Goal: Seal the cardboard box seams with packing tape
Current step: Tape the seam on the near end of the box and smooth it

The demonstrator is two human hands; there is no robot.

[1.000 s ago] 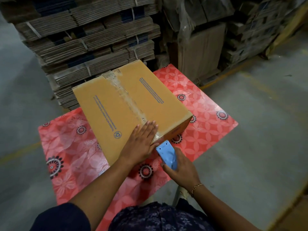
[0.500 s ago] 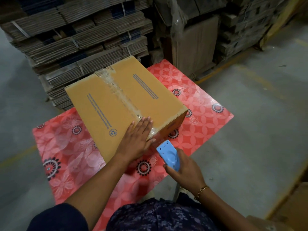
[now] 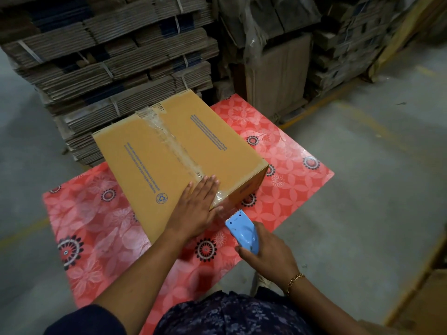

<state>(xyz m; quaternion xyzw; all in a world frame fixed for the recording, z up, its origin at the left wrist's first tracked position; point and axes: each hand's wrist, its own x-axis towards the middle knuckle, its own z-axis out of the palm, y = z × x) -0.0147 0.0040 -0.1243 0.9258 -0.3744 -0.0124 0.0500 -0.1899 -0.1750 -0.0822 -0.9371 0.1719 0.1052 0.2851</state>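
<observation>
Bundled flat cartons [image 3: 108, 56] are towering behind a red floral table [image 3: 290, 189] on the grey concrete floor [image 3: 362, 189]. The cardboard box [image 3: 150, 165] is sitting toward the table's far edge, clear tape [image 3: 169, 141] running wrinkled along its top seam. The left hand [image 3: 196, 209] is pressing flat, fingers spread, on the box's near corner. The right hand [image 3: 268, 257] is gripping a blue tape dispenser [image 3: 243, 232] just beside that corner, over the table's open near-right part.

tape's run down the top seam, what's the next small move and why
Probably tear the tape: the clear tape already spans the top seam, the left hand pins its end at the near edge, and the blue dispenser in the right hand sits just beyond.
</observation>
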